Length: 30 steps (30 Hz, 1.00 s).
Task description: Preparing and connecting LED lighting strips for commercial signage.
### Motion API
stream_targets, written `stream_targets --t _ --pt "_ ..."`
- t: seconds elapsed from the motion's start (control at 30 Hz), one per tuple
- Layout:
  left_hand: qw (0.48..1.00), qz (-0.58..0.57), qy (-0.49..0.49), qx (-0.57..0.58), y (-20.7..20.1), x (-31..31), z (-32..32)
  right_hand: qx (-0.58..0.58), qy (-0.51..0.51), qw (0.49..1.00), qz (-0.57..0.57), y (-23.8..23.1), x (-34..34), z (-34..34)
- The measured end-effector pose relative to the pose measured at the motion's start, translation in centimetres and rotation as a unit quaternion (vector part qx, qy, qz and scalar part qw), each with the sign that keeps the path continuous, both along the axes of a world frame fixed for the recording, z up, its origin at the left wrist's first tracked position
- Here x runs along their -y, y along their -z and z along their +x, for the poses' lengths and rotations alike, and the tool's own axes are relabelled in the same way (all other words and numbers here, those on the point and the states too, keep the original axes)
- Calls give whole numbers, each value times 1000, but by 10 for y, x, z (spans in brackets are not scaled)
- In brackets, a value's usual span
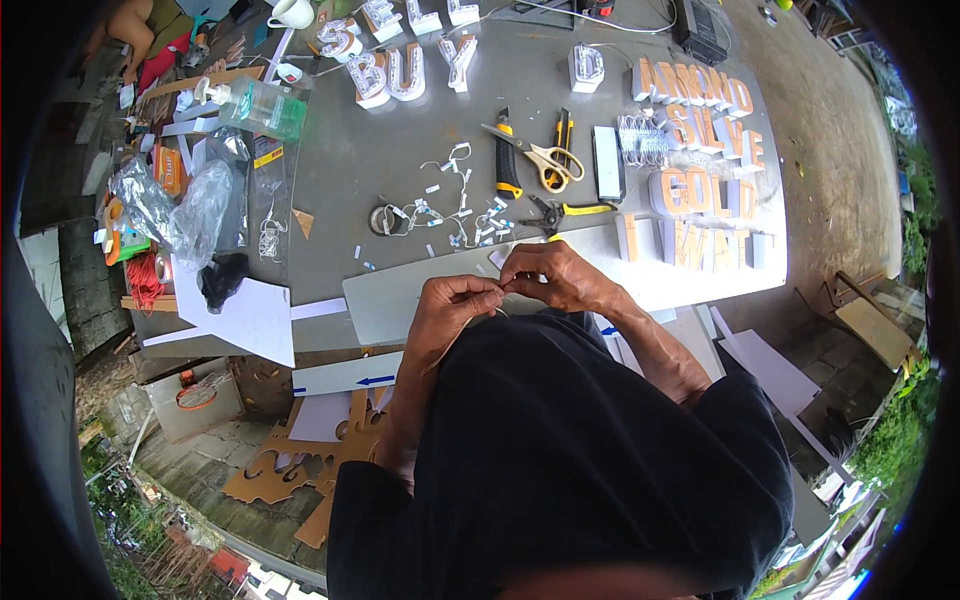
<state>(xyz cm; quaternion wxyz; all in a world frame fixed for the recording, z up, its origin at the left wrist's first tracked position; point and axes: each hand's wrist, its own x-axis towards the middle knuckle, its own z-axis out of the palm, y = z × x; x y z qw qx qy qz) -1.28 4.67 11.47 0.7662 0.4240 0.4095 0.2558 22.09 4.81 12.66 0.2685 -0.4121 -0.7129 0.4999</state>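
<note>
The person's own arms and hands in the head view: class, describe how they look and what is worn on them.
Both forearms are bare from the elbows down. The left hand and right hand wear no gloves, and no ring, watch or bracelet can be seen. Short, dark, near-black sleeves of a loose top cover the upper arms and end around the elbows.

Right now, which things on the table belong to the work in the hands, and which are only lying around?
In use:
left hand and right hand, pinching a thin wire
white panel under them

Lying about:
scissors
utility knife
pliers
plastic bags
clear bottle
sign letters
</note>
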Motion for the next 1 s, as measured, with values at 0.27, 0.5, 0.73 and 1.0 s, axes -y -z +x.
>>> stream_targets --t 0.27,0.5,0.73,1.0 --pt "998 -20 22 -50 -1 -14 9 3 0 999 38 6 -7 7" --pt "995 -73 43 -46 4 -31 19 -14 16 1000 8 20 -16 19" --pt "994 -102 33 -25 24 -55 28 -19 35 999 -8 26 -37 30" --pt "986 -151 53 -45 29 -86 44 -54 71 995 -36 48 -56 41"
